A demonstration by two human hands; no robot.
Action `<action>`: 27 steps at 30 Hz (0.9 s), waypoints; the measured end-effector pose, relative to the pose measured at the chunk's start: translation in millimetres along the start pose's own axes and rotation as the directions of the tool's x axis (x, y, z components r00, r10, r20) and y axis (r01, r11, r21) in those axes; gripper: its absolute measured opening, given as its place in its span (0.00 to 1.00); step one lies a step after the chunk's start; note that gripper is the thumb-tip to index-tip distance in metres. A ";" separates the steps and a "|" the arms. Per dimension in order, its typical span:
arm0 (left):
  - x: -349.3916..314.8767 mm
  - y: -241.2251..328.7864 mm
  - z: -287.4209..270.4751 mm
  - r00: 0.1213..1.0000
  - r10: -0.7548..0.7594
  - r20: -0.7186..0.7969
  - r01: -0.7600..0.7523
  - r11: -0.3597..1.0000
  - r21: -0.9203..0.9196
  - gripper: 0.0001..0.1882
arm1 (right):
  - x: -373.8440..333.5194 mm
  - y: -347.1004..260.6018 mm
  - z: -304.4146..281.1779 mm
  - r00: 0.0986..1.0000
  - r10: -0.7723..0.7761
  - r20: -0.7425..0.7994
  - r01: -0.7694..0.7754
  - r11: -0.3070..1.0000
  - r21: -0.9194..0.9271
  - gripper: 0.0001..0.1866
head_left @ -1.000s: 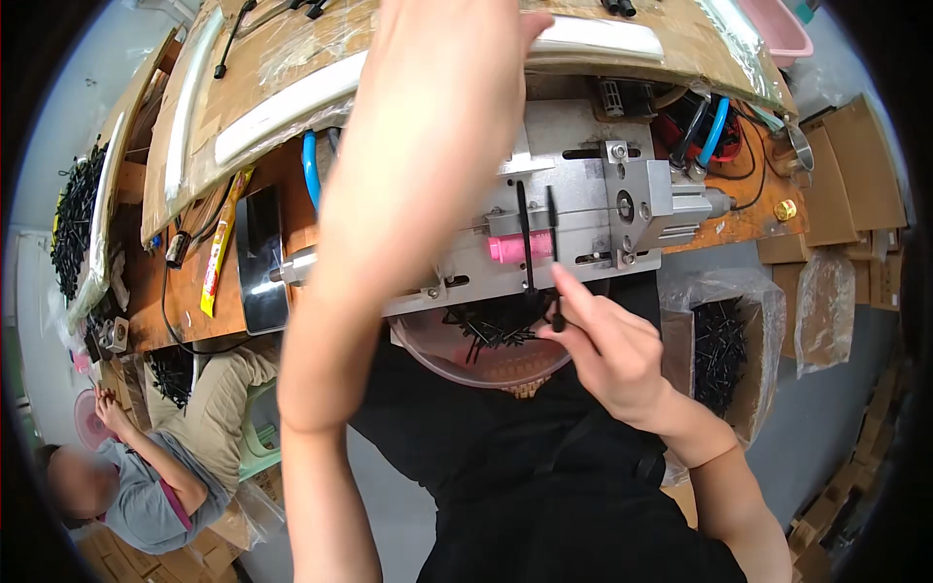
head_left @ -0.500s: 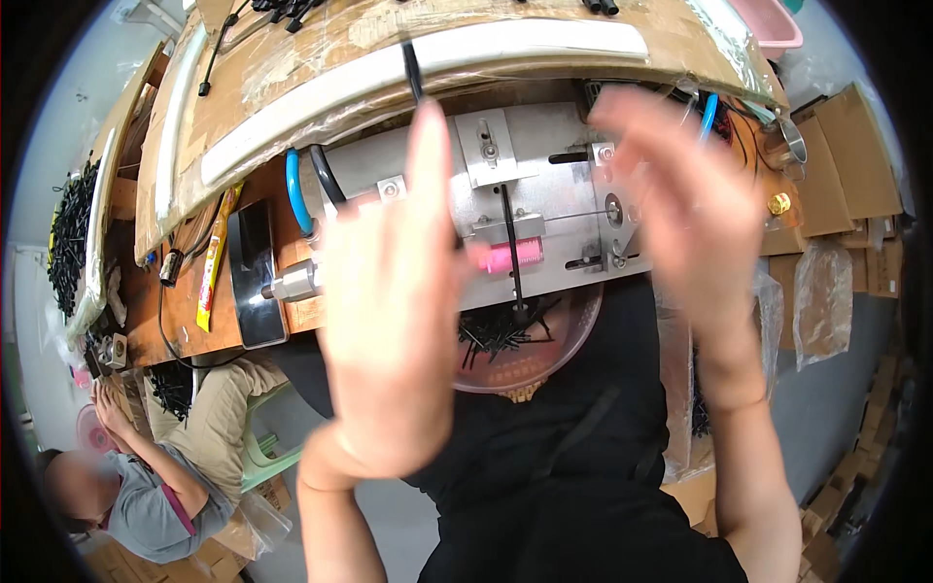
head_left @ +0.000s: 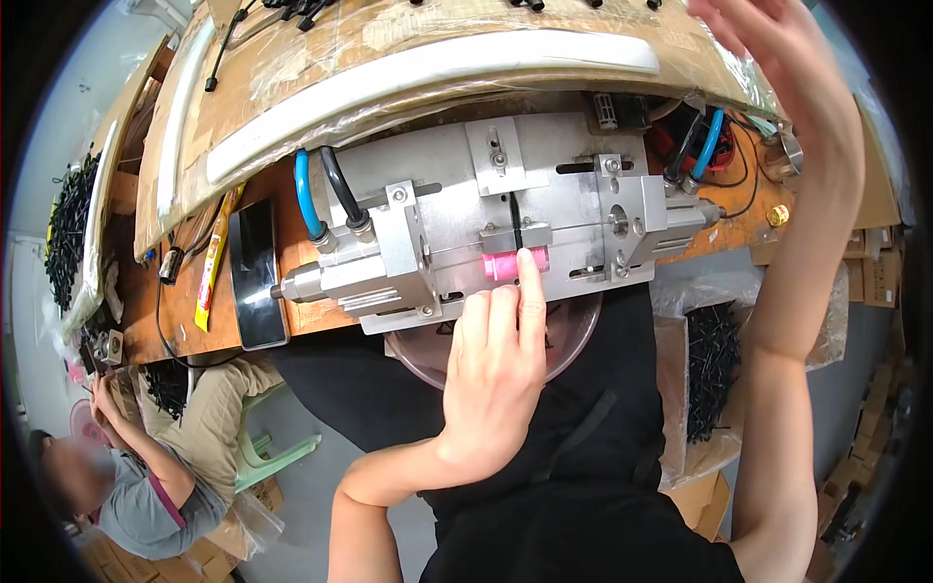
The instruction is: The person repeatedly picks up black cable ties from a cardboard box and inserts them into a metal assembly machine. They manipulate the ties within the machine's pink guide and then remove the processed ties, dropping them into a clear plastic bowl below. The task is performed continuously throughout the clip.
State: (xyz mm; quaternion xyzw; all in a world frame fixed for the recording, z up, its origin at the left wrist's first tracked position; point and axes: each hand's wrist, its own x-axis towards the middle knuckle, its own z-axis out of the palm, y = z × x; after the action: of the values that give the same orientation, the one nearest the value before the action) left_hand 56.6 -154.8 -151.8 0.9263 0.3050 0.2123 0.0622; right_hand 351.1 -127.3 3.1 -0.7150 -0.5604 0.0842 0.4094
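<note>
A metal fixture [head_left: 457, 185] lies across the bench in front of me, with a block at each end. A thin black rod [head_left: 516, 216] rests at its middle, its near end by a bright pink piece [head_left: 502, 266]. My left hand [head_left: 496, 374] reaches up from below, fingers stretched; the index fingertip touches the spot where rod and pink piece meet. Its thumb is hidden. My right hand [head_left: 763, 34] is raised at the top right over the cardboard-covered shelf [head_left: 408, 29], fingers apart, partly cut off by the picture's edge. Nothing shows in it.
Below the fixture, a pinkish basin [head_left: 418, 360] sits at my lap. Blue and black hoses [head_left: 307, 199] join the fixture. A phone [head_left: 258, 282] and yellow packet [head_left: 214, 257] lie left. Black rods fill a bag-lined box [head_left: 712, 369] at right. Another person [head_left: 146, 496] sits lower left.
My left hand has moved right and down onto the pink piece. My right hand has gone up to the far right. The long black rod that reached over the basin now shows shorter.
</note>
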 end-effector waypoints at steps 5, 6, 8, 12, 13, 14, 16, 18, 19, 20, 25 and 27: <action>65.2 -30.5 -42.0 0.975 0.105 -0.197 -0.097 0.994 0.047 0.25 | -138.6 -20.7 83.8 0.931 -0.365 -0.028 0.365 0.931 -0.002 0.15; 101.6 -37.6 -35.8 0.941 0.146 -0.306 -0.141 0.989 0.039 0.21 | -159.0 -19.6 93.7 0.931 -0.363 0.037 0.364 0.931 -0.026 0.26; 159.2 -45.7 -43.4 0.895 0.170 -0.413 -0.204 0.978 -0.039 0.12 | -187.2 -7.1 123.1 0.924 -0.382 0.012 0.382 0.924 -0.036 0.33; 207.0 -64.9 -56.9 0.941 0.212 -0.264 -0.235 0.970 -0.058 0.09 | -203.2 -9.4 162.1 0.926 -0.378 0.010 0.378 0.922 -0.083 0.33; 212.1 -63.6 -57.2 0.960 0.205 -0.189 -0.223 0.972 -0.077 0.09 | -202.3 -5.7 166.4 0.929 -0.370 0.032 0.371 0.926 -0.071 0.33; 218.0 -62.7 -61.8 0.982 0.165 -0.087 -0.176 0.975 -0.135 0.10 | -200.9 -4.4 168.1 0.935 -0.351 0.045 0.354 0.932 -0.074 0.33; 222.1 -55.8 -62.5 0.991 0.135 0.020 -0.129 0.975 -0.179 0.10 | -198.6 -1.9 167.1 0.947 -0.315 0.066 0.319 0.944 -0.087 0.33; 205.1 -82.1 -48.0 0.967 0.193 -0.163 -0.222 0.958 -0.181 0.10 | -197.7 -3.8 165.3 0.947 -0.309 0.091 0.317 0.944 -0.089 0.33; 197.8 -91.2 -42.9 0.942 0.221 -0.252 -0.269 0.947 -0.178 0.11 | -197.3 -3.9 165.0 0.947 -0.304 0.104 0.313 0.945 -0.091 0.33; 177.8 -80.9 -67.6 0.951 0.191 -0.243 -0.240 0.951 -0.193 0.09 | -195.8 -7.9 162.7 0.940 -0.312 0.137 0.327 0.939 -0.107 0.33; 82.1 -53.5 -68.6 0.971 0.051 -0.232 -0.134 0.924 -0.359 0.16 | -169.6 -18.8 125.3 0.915 -0.261 0.306 0.322 0.932 -0.165 0.27; 31.0 -37.8 -70.3 0.989 0.032 -0.143 -0.076 0.945 -0.318 0.32 | -133.2 -22.2 113.7 0.891 -0.454 0.019 0.448 0.871 -0.204 0.23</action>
State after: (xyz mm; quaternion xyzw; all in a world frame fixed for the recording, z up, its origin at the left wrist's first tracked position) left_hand 28.4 -107.0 -86.6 0.8950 0.2442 0.3236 0.1858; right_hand 221.4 -186.6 -100.9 -0.6038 -0.7111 -0.0816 0.3509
